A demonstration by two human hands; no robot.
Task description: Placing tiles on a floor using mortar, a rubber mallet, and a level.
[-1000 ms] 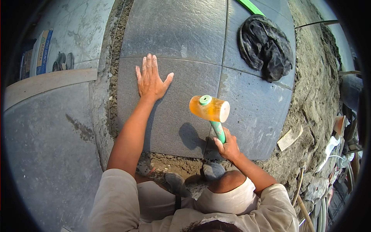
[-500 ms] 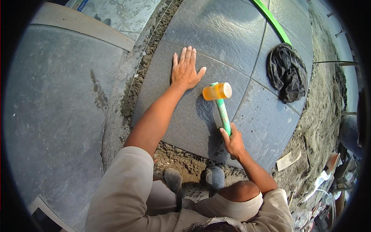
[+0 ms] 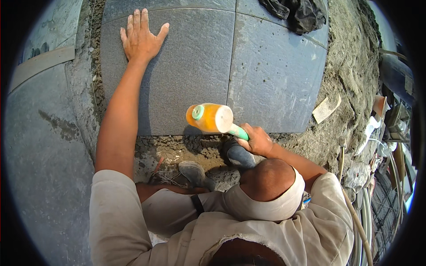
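My left hand [image 3: 141, 40] lies with fingers spread on a dark grey stone tile [image 3: 186, 62], fingertips at its far seam. My right hand [image 3: 255, 141] is wrapped round the green handle of a mallet [image 3: 208, 118] with a translucent orange head and pale face. The head hangs above the tile's near edge, casting a shadow there. A second grey tile [image 3: 277, 75] adjoins on the right. My boots and knee are just below the tiles.
A crumpled black cloth [image 3: 297, 12] lies on the upper right tiles. Rough mortar [image 3: 337, 88] borders the right, with a pale scrap [image 3: 326, 108], hoses and debris beyond. A taut line runs along the left, beside concrete [image 3: 40, 146] and a board [image 3: 44, 66].
The view has shifted, so the tiles and cloth sit higher in the picture. The mallet has come back toward me, over the tile's near edge. My left hand stays spread on the tile.
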